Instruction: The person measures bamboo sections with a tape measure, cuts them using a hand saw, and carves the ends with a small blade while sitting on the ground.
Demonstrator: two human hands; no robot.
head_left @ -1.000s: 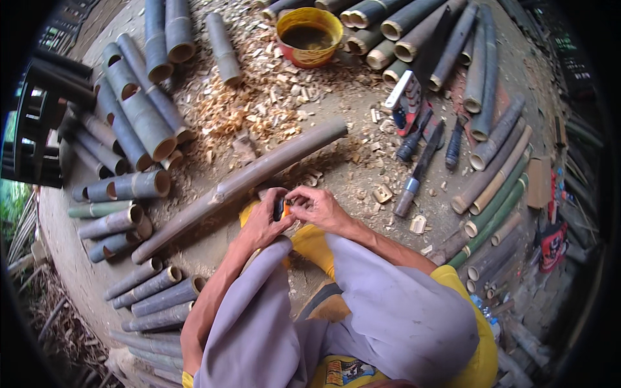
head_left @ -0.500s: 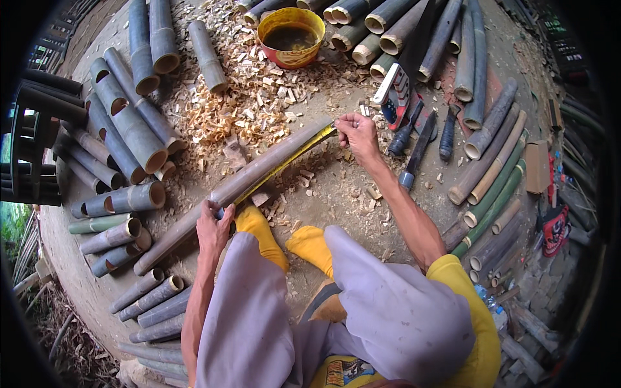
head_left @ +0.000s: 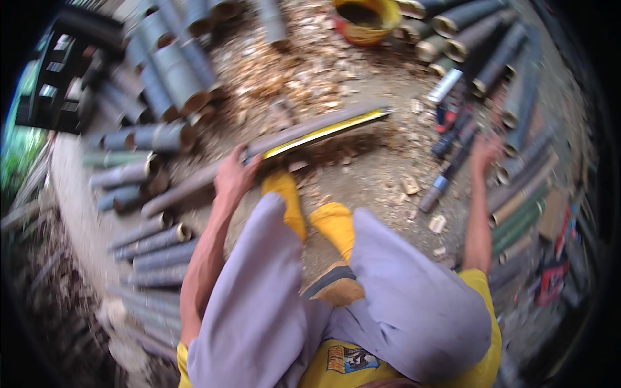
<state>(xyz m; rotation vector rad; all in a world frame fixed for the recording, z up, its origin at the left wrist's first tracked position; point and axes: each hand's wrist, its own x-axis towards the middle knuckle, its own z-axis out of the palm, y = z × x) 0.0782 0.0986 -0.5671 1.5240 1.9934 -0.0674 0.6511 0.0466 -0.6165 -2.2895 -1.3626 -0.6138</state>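
Note:
A long brown bamboo pole (head_left: pixel 184 189) slants across the ground in front of my feet. My left hand (head_left: pixel 234 174) is closed on a tape measure (head_left: pixel 253 159) against the pole, its case mostly hidden by the fingers. The yellow tape blade (head_left: pixel 323 134) runs out along the pole toward its far right end. My right hand (head_left: pixel 486 152) is away from the pole, reaching down among the tools at the right. Motion blurs its fingers, so I cannot make out whether it grips anything. Beside it lie a dark-handled blade tool (head_left: pixel 446 173) and a saw with a pale and red handle (head_left: pixel 445 90).
Cut bamboo tubes (head_left: pixel 178 81) lie in rows at the left, some notched. More bamboo pieces (head_left: pixel 495 61) fan out at the right. Wood shavings (head_left: pixel 294 71) cover the ground ahead, near a yellow and red bucket (head_left: pixel 367 32). My yellow-socked feet (head_left: pixel 284 200) are close below the pole.
My right hand has let go of the tape's free end and moved right to the tools. The left hand still holds the tape measure by the pole. The whole view has shifted and blurred.

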